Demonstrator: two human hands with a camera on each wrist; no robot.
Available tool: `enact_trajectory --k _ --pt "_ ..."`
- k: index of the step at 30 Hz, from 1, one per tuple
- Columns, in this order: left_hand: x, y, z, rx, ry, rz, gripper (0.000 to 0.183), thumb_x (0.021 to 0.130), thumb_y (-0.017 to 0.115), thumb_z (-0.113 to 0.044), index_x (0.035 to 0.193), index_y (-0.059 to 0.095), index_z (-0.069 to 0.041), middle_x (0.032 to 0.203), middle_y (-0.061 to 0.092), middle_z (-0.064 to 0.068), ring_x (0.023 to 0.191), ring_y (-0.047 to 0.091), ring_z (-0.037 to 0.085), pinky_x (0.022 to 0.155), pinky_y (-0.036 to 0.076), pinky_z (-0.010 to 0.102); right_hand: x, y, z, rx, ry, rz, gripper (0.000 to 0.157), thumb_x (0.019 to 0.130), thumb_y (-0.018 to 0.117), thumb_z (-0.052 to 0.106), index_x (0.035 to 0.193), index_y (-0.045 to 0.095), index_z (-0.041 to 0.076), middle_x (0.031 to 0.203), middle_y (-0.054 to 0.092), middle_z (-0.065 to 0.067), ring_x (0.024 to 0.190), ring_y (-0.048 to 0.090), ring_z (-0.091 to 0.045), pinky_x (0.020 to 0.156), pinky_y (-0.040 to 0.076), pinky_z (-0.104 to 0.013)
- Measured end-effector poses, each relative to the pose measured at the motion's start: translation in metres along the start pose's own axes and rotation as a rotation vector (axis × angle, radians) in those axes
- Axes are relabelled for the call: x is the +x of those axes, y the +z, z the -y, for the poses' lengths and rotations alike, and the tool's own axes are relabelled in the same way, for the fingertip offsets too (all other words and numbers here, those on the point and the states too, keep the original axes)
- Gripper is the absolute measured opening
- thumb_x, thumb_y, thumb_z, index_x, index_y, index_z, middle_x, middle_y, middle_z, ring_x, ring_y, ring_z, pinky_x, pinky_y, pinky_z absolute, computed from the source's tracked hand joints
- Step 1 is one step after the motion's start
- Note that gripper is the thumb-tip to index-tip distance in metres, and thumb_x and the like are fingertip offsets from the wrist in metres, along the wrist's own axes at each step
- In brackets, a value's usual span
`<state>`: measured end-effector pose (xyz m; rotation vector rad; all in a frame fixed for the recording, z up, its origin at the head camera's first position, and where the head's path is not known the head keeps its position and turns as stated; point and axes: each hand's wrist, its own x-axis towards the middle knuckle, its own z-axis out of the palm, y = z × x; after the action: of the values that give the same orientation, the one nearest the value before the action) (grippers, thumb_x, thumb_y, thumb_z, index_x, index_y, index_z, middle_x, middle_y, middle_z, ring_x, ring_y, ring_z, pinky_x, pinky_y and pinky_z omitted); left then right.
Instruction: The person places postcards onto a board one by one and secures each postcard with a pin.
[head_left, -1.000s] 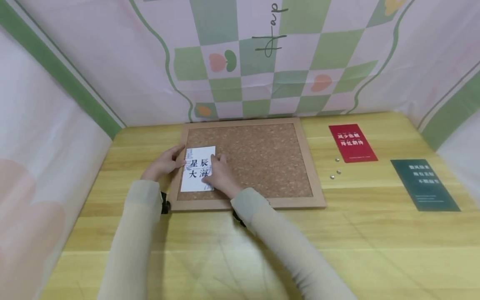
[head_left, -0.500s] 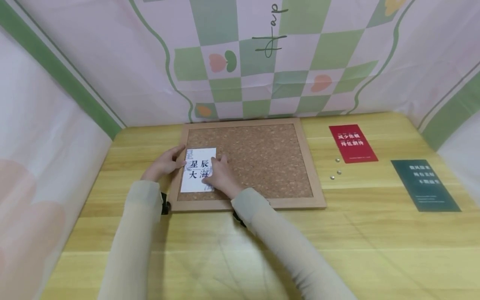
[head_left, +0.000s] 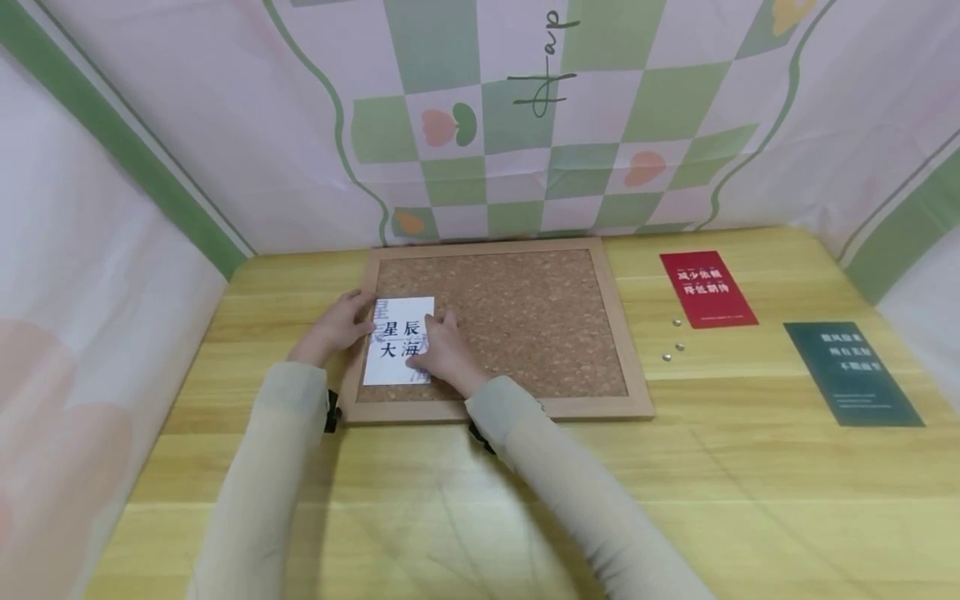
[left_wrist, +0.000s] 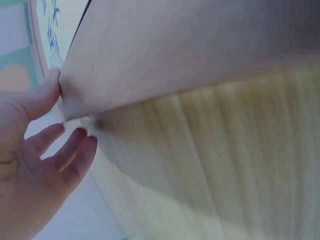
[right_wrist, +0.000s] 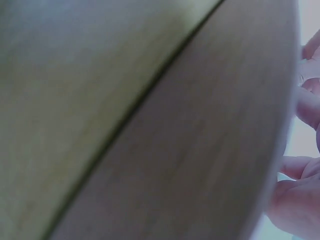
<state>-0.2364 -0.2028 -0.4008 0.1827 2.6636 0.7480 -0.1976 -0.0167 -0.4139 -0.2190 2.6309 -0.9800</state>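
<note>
A white card [head_left: 397, 340] with black characters lies on the left part of a cork board [head_left: 517, 321] in a wooden frame. My left hand [head_left: 339, 325] is at the card's left edge. Its thumb [left_wrist: 37, 97] touches the frame [left_wrist: 165, 55] and the other fingers [left_wrist: 70, 150] lie relaxed beside it. My right hand [head_left: 441, 348] sits on the card's right edge with bent fingers. In the right wrist view a pale sliver shows pinched between those fingers [right_wrist: 306, 107], behind the blurred frame [right_wrist: 200, 150].
Three small metal pins [head_left: 676, 321] lie on the yellow wooden table [head_left: 675, 483] to the right of the board. A red card [head_left: 707, 288] and a dark green card [head_left: 851, 373] lie beyond them. Patterned cloth walls [head_left: 112, 275] close in the back and both sides.
The white card has shifted very slightly on the cork. Both hands stay at its edges.
</note>
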Motion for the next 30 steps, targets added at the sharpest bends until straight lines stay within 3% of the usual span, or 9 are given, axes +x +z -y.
enact_trajectory --k 3,6,9,15,18,24,30 --pt "0.0 0.001 -0.004 0.1 0.032 -0.028 0.056 0.098 0.05 -0.011 0.149 0.028 -0.002 0.157 0.017 0.026 0.143 0.02 0.046 0.117 0.02 0.059 0.0 -0.001 -0.001 -0.008 0.004 0.002 0.082 0.084 0.074 0.024 0.148 0.03 0.001 0.147 0.03 -0.021 0.131 0.044 -0.033 0.111 0.041 -0.04" --pt "-0.001 0.001 -0.004 0.129 0.066 -0.057 0.052 0.097 0.052 -0.012 0.146 0.035 -0.001 0.151 0.031 0.026 0.139 0.032 0.044 0.115 0.027 0.057 0.0 -0.001 -0.001 -0.008 0.007 0.005 0.082 0.084 0.074 0.024 0.148 0.029 0.001 0.147 0.03 -0.021 0.131 0.044 -0.033 0.111 0.04 -0.039" --pt "-0.003 0.001 -0.003 0.12 0.092 -0.091 0.047 0.098 0.052 -0.014 0.142 0.042 -0.001 0.144 0.042 0.026 0.133 0.041 0.042 0.113 0.033 0.055 0.0 -0.001 -0.001 0.002 0.008 0.008 0.082 0.084 0.074 0.024 0.149 0.029 0.001 0.147 0.029 -0.021 0.13 0.044 -0.033 0.111 0.04 -0.04" --pt "-0.01 -0.004 -0.005 0.016 0.051 -0.157 0.042 0.099 0.051 -0.022 0.136 0.049 -0.003 0.138 0.052 0.021 0.128 0.048 0.039 0.108 0.04 0.054 0.0 -0.002 0.0 0.008 0.005 0.008 0.082 0.084 0.074 0.024 0.149 0.029 0.001 0.147 0.029 -0.021 0.131 0.043 -0.033 0.112 0.039 -0.04" --pt "-0.012 -0.005 -0.01 0.063 0.077 -0.171 0.042 0.098 0.054 -0.024 0.134 0.052 -0.003 0.136 0.054 0.021 0.126 0.05 0.039 0.106 0.041 0.055 0.0 -0.002 0.0 0.005 0.001 0.007 0.083 0.083 0.074 0.025 0.149 0.029 0.001 0.148 0.029 -0.021 0.131 0.043 -0.033 0.113 0.039 -0.04" --pt "-0.014 0.002 -0.014 0.254 0.235 -0.129 0.055 0.09 0.066 -0.029 0.134 0.051 0.0 0.137 0.053 0.022 0.128 0.048 0.041 0.11 0.037 0.055 0.0 -0.002 0.0 -0.004 -0.012 0.009 0.082 0.083 0.074 0.025 0.148 0.03 0.0 0.147 0.031 -0.021 0.13 0.044 -0.033 0.111 0.041 -0.039" --pt "-0.02 0.006 -0.011 0.29 0.25 -0.052 0.083 0.079 0.075 -0.041 0.141 0.041 0.002 0.149 0.038 0.023 0.137 0.035 0.044 0.115 0.026 0.057 0.0 -0.002 -0.001 -0.004 -0.017 0.003 0.083 0.083 0.075 0.025 0.148 0.03 -0.001 0.147 0.03 -0.022 0.132 0.044 -0.034 0.111 0.04 -0.039"
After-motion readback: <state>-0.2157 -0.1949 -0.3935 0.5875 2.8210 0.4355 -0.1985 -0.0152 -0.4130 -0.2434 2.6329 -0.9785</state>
